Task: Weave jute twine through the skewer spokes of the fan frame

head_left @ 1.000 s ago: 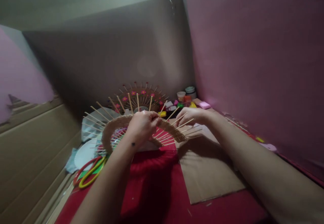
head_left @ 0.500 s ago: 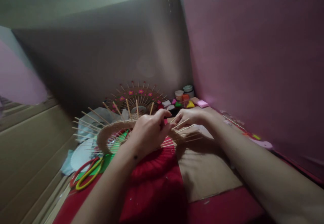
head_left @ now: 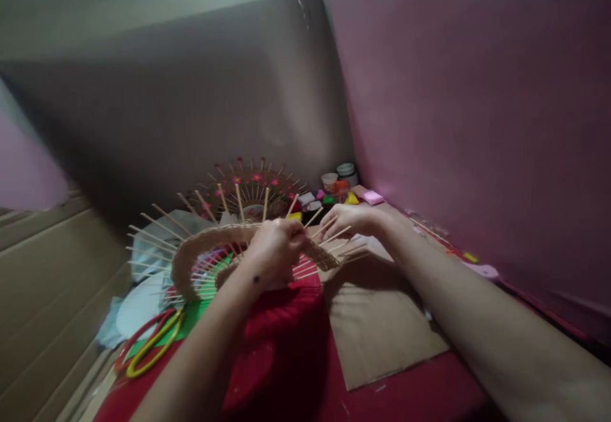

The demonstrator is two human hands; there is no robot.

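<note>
A half-round frame of thin wooden sticks, with a curved brown woven band (head_left: 188, 263) running across them, stands before me, its stick ends fanning outward. My left hand (head_left: 277, 247) is closed over the upper right part of this band, fingers bent around it and partly hidden. Just right of it, my right hand (head_left: 351, 219) has its fingers curled together among the right-hand stick ends. What those fingers pinch is too small to make out. Under the frame lie a green sheet (head_left: 193, 320) and a red surface (head_left: 286, 339).
Red-and-yellow-handled scissors (head_left: 155, 352) lie at left, near a white scalloped disc (head_left: 138, 307). Behind stands a similar fan-shaped frame with pink flowers (head_left: 256, 178). Cups (head_left: 329, 182) and coloured blocks (head_left: 373, 197) sit at the back. Cardboard (head_left: 386, 339) lies at right.
My left hand has lowered and closed more over the band, its raised thumb and finger now folded down. The hands are slightly farther apart, and the view has shifted a little.
</note>
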